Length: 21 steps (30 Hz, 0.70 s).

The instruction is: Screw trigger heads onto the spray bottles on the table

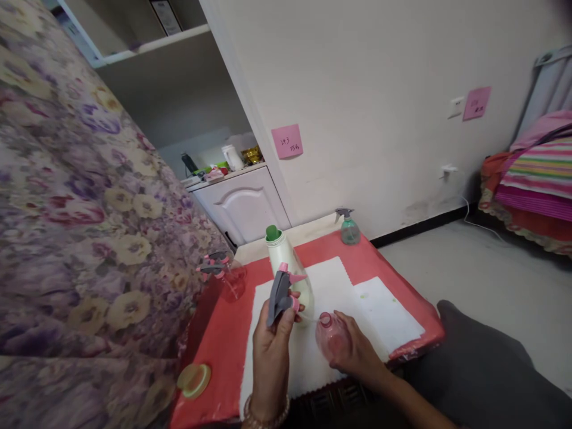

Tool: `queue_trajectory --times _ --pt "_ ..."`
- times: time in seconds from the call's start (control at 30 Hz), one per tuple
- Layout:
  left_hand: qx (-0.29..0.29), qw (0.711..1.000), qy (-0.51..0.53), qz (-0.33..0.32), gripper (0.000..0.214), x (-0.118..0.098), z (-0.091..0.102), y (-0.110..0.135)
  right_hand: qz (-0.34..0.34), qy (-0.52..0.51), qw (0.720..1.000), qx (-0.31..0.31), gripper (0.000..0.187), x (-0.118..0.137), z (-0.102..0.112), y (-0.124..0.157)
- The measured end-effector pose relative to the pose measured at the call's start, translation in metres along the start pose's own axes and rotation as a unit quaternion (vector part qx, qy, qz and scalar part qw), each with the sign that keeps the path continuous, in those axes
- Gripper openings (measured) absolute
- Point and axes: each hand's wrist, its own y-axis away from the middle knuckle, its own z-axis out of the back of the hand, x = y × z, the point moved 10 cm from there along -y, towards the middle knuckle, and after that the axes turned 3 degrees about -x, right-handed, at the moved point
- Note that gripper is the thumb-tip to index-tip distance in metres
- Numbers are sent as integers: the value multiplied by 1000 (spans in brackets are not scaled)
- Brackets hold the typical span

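Observation:
My left hand grips a grey and pink spray nozzle, its thin pale tube pointing right toward a bottle. My right hand is closed around that clear pink spray bottle, which is tilted with its uncapped neck facing up. Between and behind my hands stands a tall pale-green bottle; something green shows at its open mouth. Back right on the table is a green spray bottle with a grey nozzle. Pink spray bottles with grey nozzles stand at the left edge.
White paper sheets lie on the red table cover. A round yellowish lid sits at the front left. A floral curtain hangs close along the left, and a white cabinet stands behind the table.

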Motion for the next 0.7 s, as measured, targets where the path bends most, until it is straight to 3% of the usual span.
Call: queue_trajectory --times 0.27,0.4,0.53,0.7 --pt "98 992 -78 19 33 52 -43 13 20 -23 1000 5 97 -5 -2 0" --pt "77 991 -98 38 34 78 -39 13 14 -31 999 8 96 -8 -6 1" --pt "67 986 -154 22 34 80 -35 11 43 -43 998 -11 91 -13 -10 -2" --pt "36 980 -191 -53 43 80 -30 6 27 -83 996 -34 62 -20 -14 -18"
